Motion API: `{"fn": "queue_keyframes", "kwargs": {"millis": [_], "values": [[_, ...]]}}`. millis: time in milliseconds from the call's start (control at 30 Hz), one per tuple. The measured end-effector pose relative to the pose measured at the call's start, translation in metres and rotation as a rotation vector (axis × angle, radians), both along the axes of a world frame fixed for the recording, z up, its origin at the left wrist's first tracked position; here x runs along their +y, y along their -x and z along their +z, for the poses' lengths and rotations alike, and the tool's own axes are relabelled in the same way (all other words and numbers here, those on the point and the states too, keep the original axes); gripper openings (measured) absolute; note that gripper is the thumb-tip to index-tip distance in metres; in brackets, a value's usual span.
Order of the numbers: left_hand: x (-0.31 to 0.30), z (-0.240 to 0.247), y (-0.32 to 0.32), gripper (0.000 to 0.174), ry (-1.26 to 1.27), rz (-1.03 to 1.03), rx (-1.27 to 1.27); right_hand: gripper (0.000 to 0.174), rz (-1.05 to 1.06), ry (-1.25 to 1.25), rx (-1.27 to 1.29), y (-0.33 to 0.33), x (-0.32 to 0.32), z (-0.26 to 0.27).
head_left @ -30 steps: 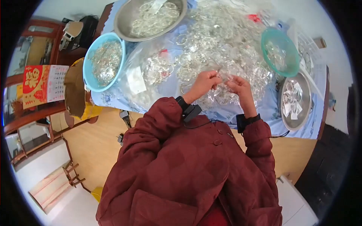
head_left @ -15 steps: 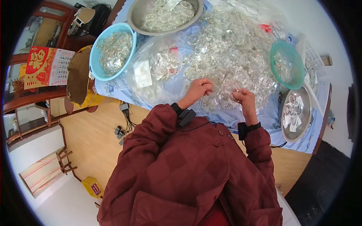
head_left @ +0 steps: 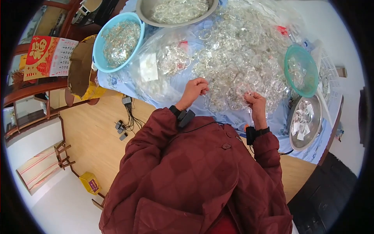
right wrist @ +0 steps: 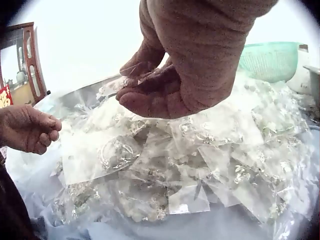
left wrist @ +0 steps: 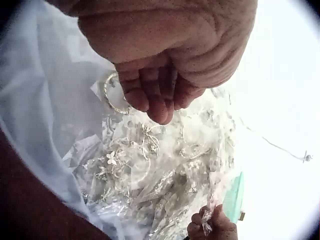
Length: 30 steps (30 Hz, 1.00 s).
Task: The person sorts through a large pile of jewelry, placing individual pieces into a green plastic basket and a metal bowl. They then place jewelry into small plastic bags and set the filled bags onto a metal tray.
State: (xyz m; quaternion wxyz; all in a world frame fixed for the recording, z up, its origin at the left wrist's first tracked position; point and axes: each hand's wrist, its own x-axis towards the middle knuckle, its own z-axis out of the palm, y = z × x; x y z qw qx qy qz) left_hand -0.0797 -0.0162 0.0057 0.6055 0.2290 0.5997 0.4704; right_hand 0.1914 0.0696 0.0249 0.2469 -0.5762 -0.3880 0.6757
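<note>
A wide heap of small clear bags [head_left: 241, 50] with silvery bracelets covers the blue cloth. The left hand [head_left: 193, 91] hovers at the heap's near left edge, its fingers bent and nothing seen in them; in the left wrist view the left hand [left wrist: 165, 55] hangs above a bracelet [left wrist: 111, 95]. Further right, the right hand [head_left: 257, 107] pinches a small clear packet between thumb and fingers. In the right wrist view the right hand [right wrist: 185, 65] holds this crinkled packet [right wrist: 116, 86] above the heap, apart from the left hand [right wrist: 27, 129].
A blue basin [head_left: 142, 37] and a steel bowl [head_left: 177, 24] stand at the back left, near a large plastic bag [head_left: 134, 74]. On the right are a green basket [head_left: 287, 74] and a steel bowl [head_left: 321, 113] with white tags. A cardboard box [head_left: 80, 72] stands left of the table.
The hands have moved apart: the left hand went left, off the packet, while the right hand kept it and shifted slightly right. The head view has also shifted.
</note>
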Motion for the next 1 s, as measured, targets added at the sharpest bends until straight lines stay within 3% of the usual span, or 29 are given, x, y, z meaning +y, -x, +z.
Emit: {"fn": "queue_keyframes", "kwargs": {"millis": [133, 233, 367, 433, 500, 533, 600, 667, 733, 800, 1000], "values": [[0.004, -0.009, 0.003, 0.014, -0.010, 0.061, 0.005, 0.012, -0.026, 0.015, 0.038, -0.005, 0.003, 0.001], [0.020, -0.021, 0.007, 0.020, -0.192, 0.131, 0.510, 0.012, -0.112, -0.038, 0.051, -0.010, 0.009, 0.013], [0.051, -0.028, 0.014, 0.029, -0.344, 0.185, 0.759, 0.012, -0.211, -0.138, 0.085, -0.041, 0.039, 0.026], [0.067, -0.033, 0.020, 0.031, -0.334, 0.198, 0.764, 0.010, -0.254, -0.190, 0.142, -0.071, 0.068, 0.028], [0.078, -0.038, 0.024, 0.035, -0.312, 0.231, 0.786, 0.020, -0.246, -0.357, 0.315, -0.124, 0.112, 0.007], [0.080, -0.042, 0.027, 0.035, -0.310, 0.224, 0.779, 0.020, -0.252, -0.355, 0.308, -0.120, 0.124, 0.018], [0.086, -0.050, 0.029, 0.043, -0.332, 0.194, 0.834, 0.030, -0.454, -0.438, 0.225, -0.129, 0.150, 0.049], [0.092, -0.063, 0.026, 0.048, -0.366, 0.143, 0.940, 0.023, -0.371, -0.491, 0.255, -0.157, 0.159, 0.040], [0.096, -0.069, 0.026, 0.051, -0.348, 0.151, 0.853, 0.028, -0.597, -0.432, 0.198, -0.149, 0.154, 0.044], [0.097, -0.042, 0.018, 0.052, -0.269, 0.143, 0.797, 0.034, -0.665, -0.457, 0.158, -0.138, 0.138, 0.039], [0.107, -0.032, 0.016, 0.052, -0.056, 0.147, 0.495, 0.030, -0.668, -0.414, 0.207, -0.114, 0.079, 0.028]]}}
